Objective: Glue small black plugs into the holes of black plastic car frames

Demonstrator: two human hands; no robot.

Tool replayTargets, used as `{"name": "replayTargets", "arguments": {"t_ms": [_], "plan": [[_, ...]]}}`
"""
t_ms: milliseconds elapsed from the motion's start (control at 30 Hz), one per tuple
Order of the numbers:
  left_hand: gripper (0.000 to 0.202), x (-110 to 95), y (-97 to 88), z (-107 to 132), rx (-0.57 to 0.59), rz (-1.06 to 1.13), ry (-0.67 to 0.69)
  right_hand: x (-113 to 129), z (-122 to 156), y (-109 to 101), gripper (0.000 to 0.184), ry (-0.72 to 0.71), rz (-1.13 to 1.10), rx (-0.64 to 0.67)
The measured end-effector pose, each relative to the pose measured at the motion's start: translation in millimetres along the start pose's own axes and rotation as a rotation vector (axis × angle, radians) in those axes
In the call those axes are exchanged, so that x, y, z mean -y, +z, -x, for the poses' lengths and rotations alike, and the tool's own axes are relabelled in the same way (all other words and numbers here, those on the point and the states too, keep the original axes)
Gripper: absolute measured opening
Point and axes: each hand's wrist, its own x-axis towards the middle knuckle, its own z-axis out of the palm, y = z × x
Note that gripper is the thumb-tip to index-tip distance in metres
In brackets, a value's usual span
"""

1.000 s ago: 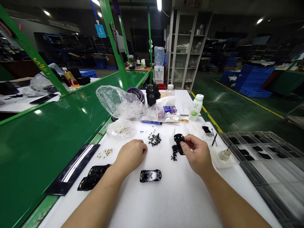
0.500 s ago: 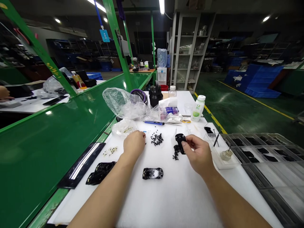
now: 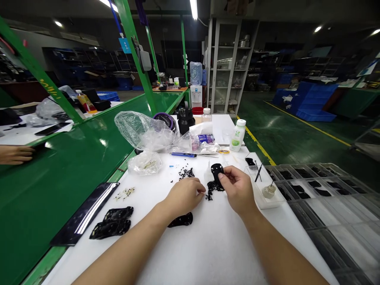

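Between thumb and fingers, my right hand [image 3: 238, 186] holds a black toy car body [image 3: 217, 174] above the white tabletop. Just left of and below it lies a pile of small black parts [image 3: 210, 190]. My left hand [image 3: 188, 194] is beside that pile, fingers curled and tips close together; whatever they may pinch is hidden. Behind the left hand is a second heap of small black parts [image 3: 186, 171]. Another black car body [image 3: 184, 220] lies partly hidden under my left wrist. More black car bodies [image 3: 111, 223] sit at the left near scattered pale small parts [image 3: 124, 193].
A dark glossy panel [image 3: 86, 213] lies along the left edge. Further back are plastic bags [image 3: 145, 162], a blue cutter [image 3: 184, 154] and a white bottle [image 3: 238, 135]. At right stand a small tray [image 3: 267, 198] and a compartment box [image 3: 314, 194]. Another person's hand [image 3: 16, 154] shows far left.
My left hand has moved right and nearer, from beside the far heap to the pile by my right hand, now covering part of the middle car body. My right hand still holds its car body.
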Motion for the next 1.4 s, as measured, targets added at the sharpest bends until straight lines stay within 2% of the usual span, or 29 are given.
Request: {"name": "replayTargets", "arguments": {"t_ms": [133, 267, 367, 433, 533, 633, 733, 967, 1200, 1400], "plan": [[0.024, 3, 2.9, -6, 0.049, 0.052, 0.069, 4, 0, 1, 0.018, 0.017, -0.009, 0.022], [0.023, 3, 2.9, -4, 0.045, -0.026, 0.138, 6, 1, 1, 0.018, 0.025, 0.032, 0.05], [0.021, 7, -2.2, 3, 0.001, 0.063, 0.08, 4, 1, 2, 0.018, 0.069, 0.04, 0.093], [0.017, 13, -8.0, 7, -0.026, 0.339, -0.076, 2, 1, 3, 0.017, 0.098, 0.07, 0.127], [0.015, 21, -15.4, 10, -0.095, 0.904, -0.256, 1, 3, 4, 0.017, 0.117, 0.095, 0.16], [0.023, 25, -17.9, 9, -0.152, 1.403, -0.275, 2, 6, 5, 0.019, 0.101, 0.058, 0.199], [0.029, 23, -18.5, 9, -0.142, 1.64, -0.274, 3, 9, 5, 0.018, 0.064, 0.045, 0.225], [0.026, 18, -24.5, 12, -0.125, 1.709, -0.251, 4, 9, 5, 0.017, 0.07, 0.014, 0.235], [0.026, 21, -19.3, 12, -0.126, 1.767, -0.242, 7, 13, 6, 0.016, 0.044, -0.011, 0.251], [0.026, 22, -20.3, 11, -0.149, 1.659, -0.256, 11, 11, 6, 0.017, 0.018, 0.012, 0.276]]}}
